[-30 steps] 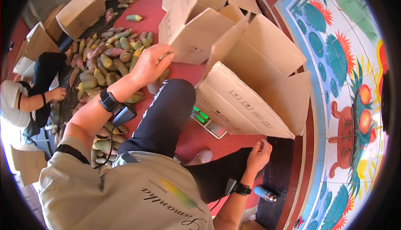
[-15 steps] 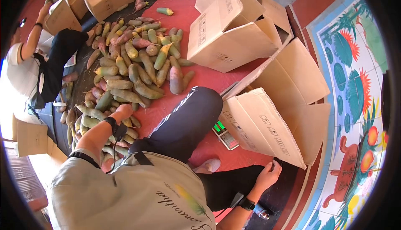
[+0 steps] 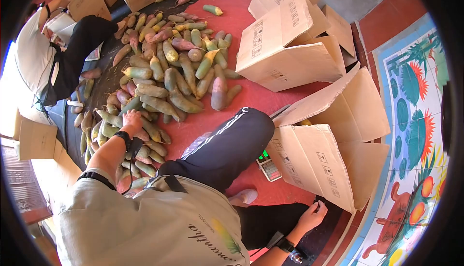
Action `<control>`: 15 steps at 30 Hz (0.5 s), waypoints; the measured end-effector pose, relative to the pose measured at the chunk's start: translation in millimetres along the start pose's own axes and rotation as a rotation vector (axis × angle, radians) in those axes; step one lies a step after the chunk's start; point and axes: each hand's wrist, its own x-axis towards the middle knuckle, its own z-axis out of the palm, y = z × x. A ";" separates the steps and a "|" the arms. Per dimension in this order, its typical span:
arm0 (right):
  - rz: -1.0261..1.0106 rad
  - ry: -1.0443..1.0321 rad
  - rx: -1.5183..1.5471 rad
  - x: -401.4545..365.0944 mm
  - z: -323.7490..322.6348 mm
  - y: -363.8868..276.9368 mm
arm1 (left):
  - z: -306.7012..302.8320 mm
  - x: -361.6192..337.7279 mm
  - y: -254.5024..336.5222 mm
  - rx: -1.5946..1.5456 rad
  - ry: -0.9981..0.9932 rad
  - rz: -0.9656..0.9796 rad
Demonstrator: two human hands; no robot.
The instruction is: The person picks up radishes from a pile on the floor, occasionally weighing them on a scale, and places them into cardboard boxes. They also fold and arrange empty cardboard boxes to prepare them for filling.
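The left hand (image 3: 131,120) lies palm down on the near edge of the root vegetable pile (image 3: 169,72), fingers curled over one root. Whether they grip it cannot be told. The right hand (image 3: 311,215) pinches the lower corner of the open cardboard box (image 3: 309,159), which leans over a scale (image 3: 268,168). Bare red floor (image 3: 256,99) opens between pile and box.

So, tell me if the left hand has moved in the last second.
Yes. The left hand has come away from the box and back toward the person, to the near edge of the pile, where it touches the vegetables.
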 end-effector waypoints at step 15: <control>-0.071 -0.012 -0.018 -0.3 2.8 10.1 | 41.9 -32.4 -35.6 0.364 -0.122 0.316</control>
